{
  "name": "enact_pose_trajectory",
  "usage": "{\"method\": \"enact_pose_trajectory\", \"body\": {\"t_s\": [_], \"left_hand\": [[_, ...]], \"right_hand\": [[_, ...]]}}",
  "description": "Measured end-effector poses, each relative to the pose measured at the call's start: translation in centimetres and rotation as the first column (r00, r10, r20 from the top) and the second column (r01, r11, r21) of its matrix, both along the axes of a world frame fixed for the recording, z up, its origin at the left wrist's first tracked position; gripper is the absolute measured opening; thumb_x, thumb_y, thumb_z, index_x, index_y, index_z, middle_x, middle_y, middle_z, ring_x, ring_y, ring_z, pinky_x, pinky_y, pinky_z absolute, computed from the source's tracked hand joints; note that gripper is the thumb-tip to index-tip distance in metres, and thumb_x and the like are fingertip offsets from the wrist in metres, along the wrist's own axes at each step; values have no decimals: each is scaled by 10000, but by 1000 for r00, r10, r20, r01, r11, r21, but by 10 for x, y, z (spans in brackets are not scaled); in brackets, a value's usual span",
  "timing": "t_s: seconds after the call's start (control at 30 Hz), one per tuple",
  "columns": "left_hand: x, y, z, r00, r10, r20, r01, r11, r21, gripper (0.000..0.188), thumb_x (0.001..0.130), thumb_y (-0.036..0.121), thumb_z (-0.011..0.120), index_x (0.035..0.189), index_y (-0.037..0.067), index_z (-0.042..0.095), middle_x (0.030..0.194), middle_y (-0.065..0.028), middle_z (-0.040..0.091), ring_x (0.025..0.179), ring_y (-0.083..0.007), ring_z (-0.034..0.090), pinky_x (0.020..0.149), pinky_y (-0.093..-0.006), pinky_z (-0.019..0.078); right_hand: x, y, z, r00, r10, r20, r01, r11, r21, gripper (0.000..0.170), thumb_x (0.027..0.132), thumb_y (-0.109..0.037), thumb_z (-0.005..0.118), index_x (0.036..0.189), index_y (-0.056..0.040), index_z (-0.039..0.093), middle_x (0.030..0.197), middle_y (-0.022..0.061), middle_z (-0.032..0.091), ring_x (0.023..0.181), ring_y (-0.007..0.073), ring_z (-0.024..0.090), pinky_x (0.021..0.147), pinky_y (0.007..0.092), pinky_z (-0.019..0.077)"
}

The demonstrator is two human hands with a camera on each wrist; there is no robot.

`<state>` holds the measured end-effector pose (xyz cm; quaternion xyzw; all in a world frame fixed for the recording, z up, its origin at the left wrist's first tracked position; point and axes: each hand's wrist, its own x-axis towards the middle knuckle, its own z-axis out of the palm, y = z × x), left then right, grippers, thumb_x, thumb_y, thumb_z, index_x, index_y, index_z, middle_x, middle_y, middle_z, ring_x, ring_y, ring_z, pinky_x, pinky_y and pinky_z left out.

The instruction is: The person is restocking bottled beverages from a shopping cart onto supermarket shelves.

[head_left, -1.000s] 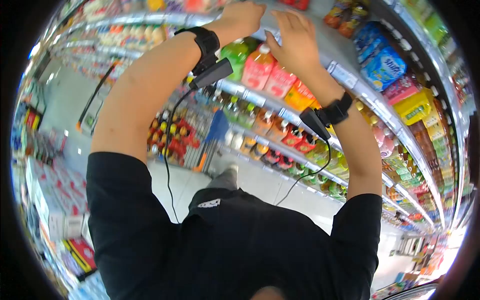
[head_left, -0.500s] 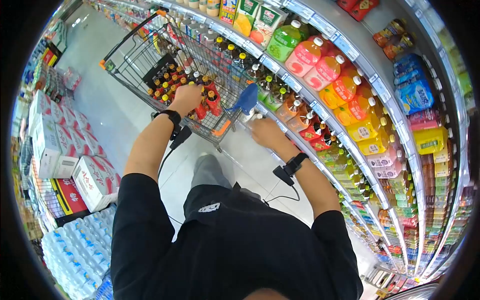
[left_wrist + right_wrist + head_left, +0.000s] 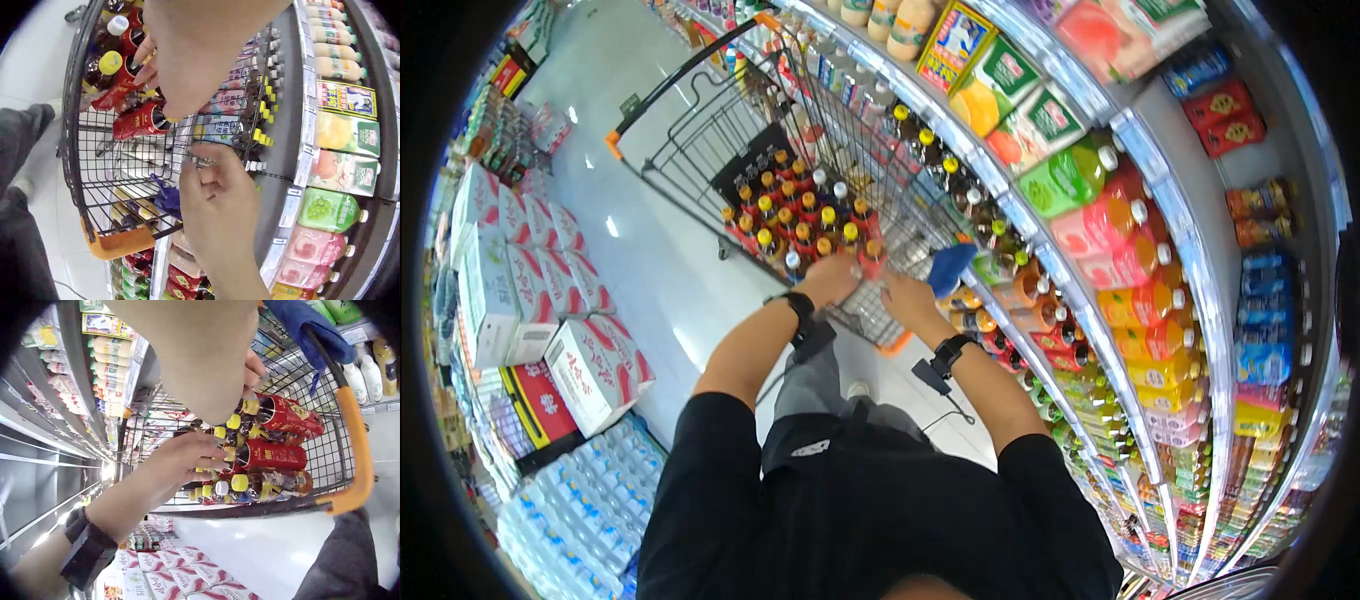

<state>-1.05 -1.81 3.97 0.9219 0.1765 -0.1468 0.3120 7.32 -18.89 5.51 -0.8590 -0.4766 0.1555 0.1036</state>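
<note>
In the head view, bottles of dark drink (image 3: 800,215) with red labels and mostly yellow or orange caps stand packed in the shopping cart (image 3: 670,150). My left hand (image 3: 832,280) is over the near edge of this group. Its fingers lie across the bottle tops in the right wrist view, where the left hand (image 3: 187,456) shows from the side. My right hand (image 3: 908,300) is just to its right, over the cart's wire basket. From the left wrist, the right hand (image 3: 219,194) shows loosely bent fingers with nothing held, beside a red-labelled bottle (image 3: 140,120) lying tilted.
A blue cloth-like item (image 3: 952,268) hangs at the cart's orange corner (image 3: 895,345). Shelves of juice bottles (image 3: 1145,305) and cartons run along the right. On the left stand stacked white and red boxes (image 3: 595,370) and packs of water bottles (image 3: 585,500).
Both hands have come down from the upper shelf to the cart. Since half a second ago the right hand has moved in beside the left, and the cart appears closer.
</note>
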Motion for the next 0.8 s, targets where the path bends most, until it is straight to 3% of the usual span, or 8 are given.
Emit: {"method": "enact_pose_trajectory", "body": {"t_s": [0.1, 0.17, 0.2, 0.3, 0.4, 0.5, 0.67, 0.8], "left_hand": [[24, 20, -105, 994, -84, 64, 90, 992, -88, 422, 694, 232, 573, 1048, 5, 535, 910, -244, 602, 859, -384, 588, 728, -439, 479], [24, 25, -107, 997, -7, 74, 18, 989, -150, 329, 736, 266, 542, 900, -19, 539, 732, -199, 587, 754, -368, 585, 651, -441, 482], [26, 30, -98, 999, 40, -1, -39, 966, -256, 439, 688, 203, 566, 1036, -56, 504, 892, -287, 587, 868, -396, 580, 747, -461, 464], [26, 41, -89, 993, 99, -63, -115, 927, -358, 584, 651, 187, 562, 1189, 5, 423, 881, -284, 589, 835, -419, 577, 719, -477, 464], [32, 44, -100, 965, 77, -250, -200, 834, -515, 685, 656, 195, 580, 1268, 32, 320, 964, -285, 551, 907, -413, 547, 769, -472, 445], [35, 39, -128, 970, 26, -241, -159, 820, -550, 760, 648, 228, 624, 1282, -18, 284, 1101, -287, 464, 1026, -400, 475, 845, -440, 413], [34, 34, -148, 964, -108, -244, -43, 838, -544, 887, 627, 278, 695, 1298, -84, 242, 1279, -290, 352, 1181, -381, 381, 951, -400, 366], [37, 35, -105, 941, -329, -79, 288, 901, -324, 924, 568, 325, 758, 1286, -41, 306, 1252, -256, 395, 1162, -366, 401, 957, -398, 361]], "right_hand": [[20, 43, -14, 993, -122, 7, 122, 992, -16, 416, 789, -262, 525, 1154, -87, 428, 826, 169, 595, 736, 355, 598, 582, 456, 478], [36, 66, -40, 989, -149, -16, 146, 981, -129, 466, 793, -297, 536, 1189, -87, 409, 843, 177, 588, 739, 367, 597, 580, 462, 477], [41, 74, -52, 986, -166, -26, 162, 979, -123, 442, 796, -302, 534, 1161, -78, 424, 851, 178, 586, 751, 359, 597, 582, 461, 477], [46, 89, -93, 989, -145, -36, 136, 972, -190, 195, 830, -202, 447, 926, -46, 512, 857, 172, 580, 804, 324, 594, 613, 445, 486], [37, 82, -111, 987, -160, 6, 160, 986, -45, 136, 792, -124, 457, 910, -66, 493, 849, 155, 570, 757, 319, 592, 579, 407, 496], [39, 77, -98, 991, -132, -3, 130, 982, -138, 296, 802, -113, 451, 1097, -94, 466, 772, 130, 567, 663, 298, 601, 489, 412, 477], [51, 69, -73, 994, 41, -106, -62, 977, -205, 334, 808, -161, 479, 1133, -150, 404, 638, 116, 558, 569, 315, 583, 450, 422, 443], [36, 42, -64, 991, -50, -125, 35, 992, -118, 344, 827, -291, 487, 1141, -165, 427, 557, 102, 531, 495, 296, 558, 420, 413, 419]]}}
